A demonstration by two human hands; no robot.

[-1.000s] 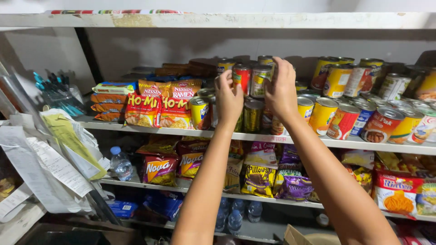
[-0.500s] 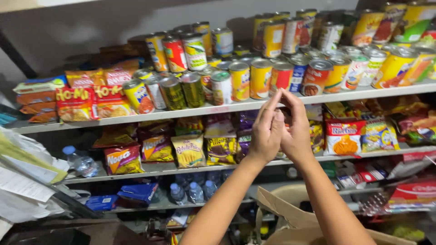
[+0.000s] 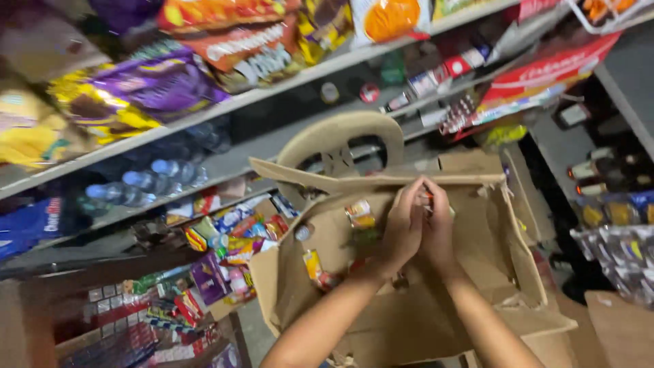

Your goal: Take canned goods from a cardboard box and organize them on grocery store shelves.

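Pressing your left hand (image 3: 402, 228) and right hand (image 3: 437, 228) together over box (image 3: 477, 300), centre frame; grip contents blurred, cannot tell. Cans (image 3: 315, 267) at 9 o'clock inside. Risk: torn flap snagging wrists.

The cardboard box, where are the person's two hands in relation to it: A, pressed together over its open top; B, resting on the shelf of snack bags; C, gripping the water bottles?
A: the left hand and right hand meet, touching, above the open cardboard box.
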